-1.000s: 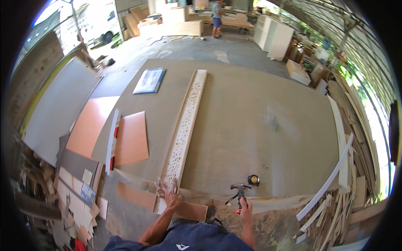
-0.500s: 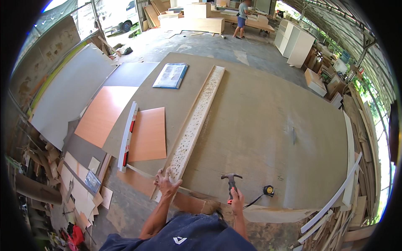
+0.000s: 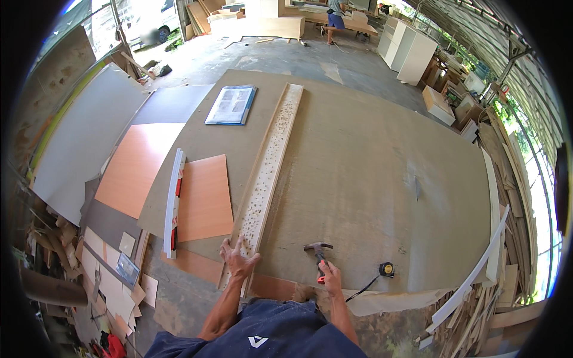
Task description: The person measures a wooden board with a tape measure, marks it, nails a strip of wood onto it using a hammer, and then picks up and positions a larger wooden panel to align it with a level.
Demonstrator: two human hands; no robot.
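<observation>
Brownish counter point(image 3: 358, 167) is stretching away toward twelve o'clock. Compared with a moment before, the hammer point(image 3: 320, 256) is leaning more toward eleven o'clock, farther from the tape measure point(image 3: 387, 269) and slightly nearer to the dotted channel point(image 3: 270, 167), which is running toward one o'clock. The fingers of the right hand point(image 3: 332, 278) are wrapping around the handle, below the head. The left hand's point(image 3: 239, 264) fingers are spreading wide, touching the channel's near end.

hammer head point(image 3: 318, 245) metal; long board point(image 3: 271, 155) wooden; tabletop point(image 3: 358, 179) mostly matt

Navy shirt point(image 3: 292, 327), white chevron-like emblem point(image 3: 258, 342)
</observation>
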